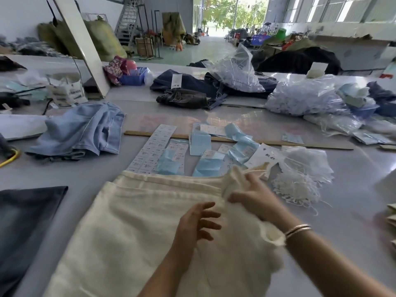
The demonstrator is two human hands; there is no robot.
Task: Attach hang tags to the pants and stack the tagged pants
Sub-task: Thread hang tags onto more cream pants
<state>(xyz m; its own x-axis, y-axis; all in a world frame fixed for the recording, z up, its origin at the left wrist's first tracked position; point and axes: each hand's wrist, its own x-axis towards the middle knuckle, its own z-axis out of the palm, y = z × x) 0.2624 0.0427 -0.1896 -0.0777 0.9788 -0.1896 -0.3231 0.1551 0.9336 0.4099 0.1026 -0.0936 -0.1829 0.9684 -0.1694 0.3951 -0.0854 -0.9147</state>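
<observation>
**A:** What have the hands got?

**B:** From my feed, the right hand (255, 198) grips a bunched fold at the waistband corner of the cream pants (132, 221), fingers curled into the cloth and lifting it a little. There's a bracelet (297, 230) on that wrist. The left hand (195, 224) is over the middle of the pants with its fingers spread and relaxed, holding nothing; I cannot tell whether it touches the cloth.

**A:** And the pants themselves?

**B:** Flat on the grey table (353, 200) right in front of me, waistband on the far side. Just beyond the waistband lie pale blue hang tags (200, 143) and white sticker sheets (153, 148), some partly under its edge. To the right of them sits a heap of white tag strings (300, 179).

**A:** What else is on the surface?

**B:** A wooden ruler (235, 140) runs across behind the tags. Light blue jeans (83, 129) are crumpled at far left, a dark denim piece (25, 228) lies near left, dark jeans (192, 91) are piled farther back, and clear plastic bags (304, 95) are heaped at far right.

**A:** The room?

**B:** A big hall with a green floor, a metal staircase (126, 22) at the back left, stuffed sacks (102, 37) beside it, and a bright open doorway (220, 16) showing trees.
</observation>
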